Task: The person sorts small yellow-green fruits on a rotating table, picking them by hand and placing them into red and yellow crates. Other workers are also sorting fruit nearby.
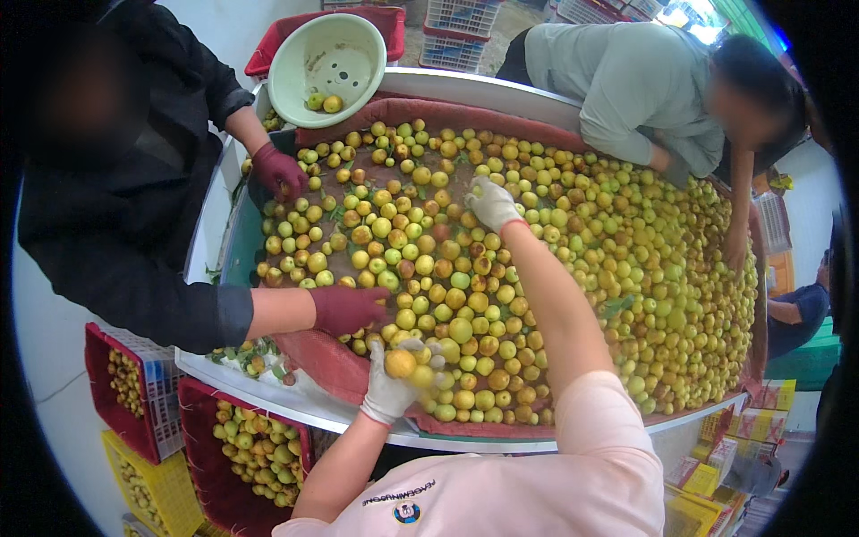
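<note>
My left hand (pixel 390 386), in a white knitted glove with a red-edged cuff, is palm up near the table's front edge. A few yellow jujubes (pixel 401 364) rest in its palm and fingers. My right hand (pixel 495 205), gloved the same way, reaches over the middle of the spread jujubes (pixel 463 280), fingers bent down among them. Whether it has hold of a fruit I cannot tell. The fruits are green to yellow, many with brown blotches, and lie on a dark red cloth (pixel 322 366) lining the sorting table. They are piled thickest towards the right.
A co-worker's maroon-gloved hands (pixel 349 309) work close to my left hand. Another person in a grey top (pixel 624 87) leans over the far right. A pale green basin (pixel 327 70) with two fruits stands at the back left. Red-lined crates (pixel 194 456) of jujubes stand below the front edge.
</note>
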`<state>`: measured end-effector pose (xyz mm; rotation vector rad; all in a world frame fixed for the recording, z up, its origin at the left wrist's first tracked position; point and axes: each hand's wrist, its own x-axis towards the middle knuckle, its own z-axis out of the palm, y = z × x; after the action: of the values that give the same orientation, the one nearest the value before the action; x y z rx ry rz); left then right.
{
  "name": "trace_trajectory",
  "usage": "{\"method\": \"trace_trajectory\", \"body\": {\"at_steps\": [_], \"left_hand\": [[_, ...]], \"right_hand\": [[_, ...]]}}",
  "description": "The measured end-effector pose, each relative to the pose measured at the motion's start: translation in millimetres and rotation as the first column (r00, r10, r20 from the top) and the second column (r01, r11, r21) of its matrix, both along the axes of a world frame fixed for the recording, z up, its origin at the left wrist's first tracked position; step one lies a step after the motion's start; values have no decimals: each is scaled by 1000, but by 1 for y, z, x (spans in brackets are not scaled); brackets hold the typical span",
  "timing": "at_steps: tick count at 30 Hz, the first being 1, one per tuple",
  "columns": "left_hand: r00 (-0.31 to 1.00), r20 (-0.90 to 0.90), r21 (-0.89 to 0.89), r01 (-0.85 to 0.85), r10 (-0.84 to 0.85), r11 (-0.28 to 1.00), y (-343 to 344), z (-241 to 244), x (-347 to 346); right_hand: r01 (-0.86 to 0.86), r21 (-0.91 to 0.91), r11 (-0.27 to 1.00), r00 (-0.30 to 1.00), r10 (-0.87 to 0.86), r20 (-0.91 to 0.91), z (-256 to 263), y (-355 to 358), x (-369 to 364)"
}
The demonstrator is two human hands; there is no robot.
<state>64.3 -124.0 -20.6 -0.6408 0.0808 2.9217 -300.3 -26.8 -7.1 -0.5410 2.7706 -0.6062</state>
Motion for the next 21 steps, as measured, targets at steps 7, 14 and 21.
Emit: {"method": "trace_trajectory", "body": {"at_steps": [7,14,21], "left_hand": [[996,-20,-11,87,-87,996,-3,5,-4],[993,36,11,110,-110,994,-4,-5,-4],[998,-16,311,66,-64,948,-16,0,-6]], "right_hand": [[-113,120,986,990,122,-73,22,56,84],[-127,325,937,984,160,-75,8,96,144],[-78,167,983,996,71,49,26,98,218]]}}
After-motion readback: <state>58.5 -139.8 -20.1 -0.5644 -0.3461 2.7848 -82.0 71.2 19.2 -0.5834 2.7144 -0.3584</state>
